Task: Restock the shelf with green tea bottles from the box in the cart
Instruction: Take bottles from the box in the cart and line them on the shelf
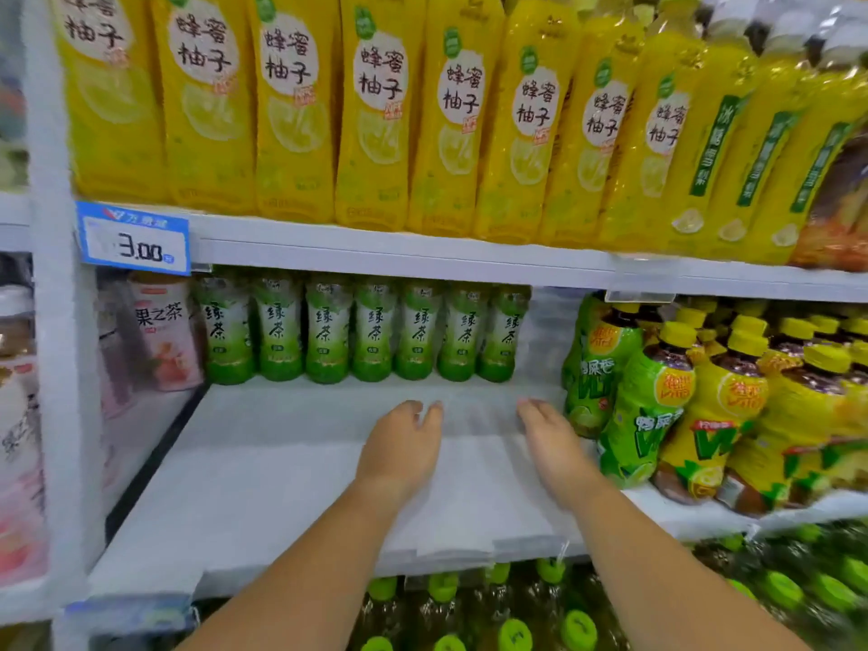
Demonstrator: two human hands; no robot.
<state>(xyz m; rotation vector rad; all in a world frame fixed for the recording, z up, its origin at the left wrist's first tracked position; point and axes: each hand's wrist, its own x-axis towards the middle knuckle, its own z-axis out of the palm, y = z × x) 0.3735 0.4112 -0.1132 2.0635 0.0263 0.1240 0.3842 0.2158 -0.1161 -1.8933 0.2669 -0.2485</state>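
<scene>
Several green tea bottles (371, 333) stand in a row at the back of the middle white shelf (263, 486). Both of my arms reach over the bare front part of that shelf. My left hand (404, 444) hovers with relaxed fingers, holding nothing, a short way in front of the row. My right hand (552, 439) is beside it, fingers straight and pointing to the back, also holding nothing. Neither hand touches a bottle. The box and the cart are out of view.
Yellow honey-pomelo bottles (375, 124) fill the shelf above, with a 3.00 price tag (134, 239) on its edge. Lemon tea bottles (695, 406) crowd the right of the middle shelf, a pink bottle (162, 331) the left. Green-capped bottles (516, 631) stand below.
</scene>
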